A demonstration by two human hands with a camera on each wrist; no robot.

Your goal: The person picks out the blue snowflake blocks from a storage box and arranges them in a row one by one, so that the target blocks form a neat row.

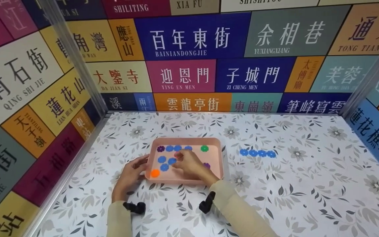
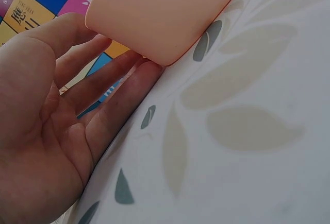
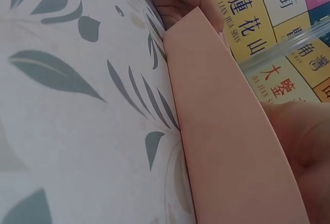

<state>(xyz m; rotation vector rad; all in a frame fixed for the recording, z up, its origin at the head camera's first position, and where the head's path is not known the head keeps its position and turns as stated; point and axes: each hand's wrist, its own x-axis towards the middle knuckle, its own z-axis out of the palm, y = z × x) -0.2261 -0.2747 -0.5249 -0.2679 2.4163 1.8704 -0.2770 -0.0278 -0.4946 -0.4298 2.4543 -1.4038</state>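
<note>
A pink tray (image 1: 189, 181) holds several small flower-shaped pieces, mostly blue pieces (image 1: 164, 167), with a green piece (image 1: 204, 148), an orange piece (image 1: 155, 173) and purple pieces (image 1: 161, 149). My left hand (image 1: 133, 172) touches the tray's left wall, its fingers loosely extended along the outside in the left wrist view. Inside the tray, my right hand (image 1: 189, 163) reaches down with bent fingers, fingertips right beside a blue piece and a pink piece (image 1: 177, 154). I cannot tell whether it pinches one. In the right wrist view, the tray wall (image 3: 221, 116) hides its fingertips.
Right of the tray, a row of joined blue flower pieces (image 1: 257, 153) lies on the leaf-patterned tabletop (image 1: 308, 187). Walls of coloured street-name panels (image 1: 192, 36) border the table at the back and both sides.
</note>
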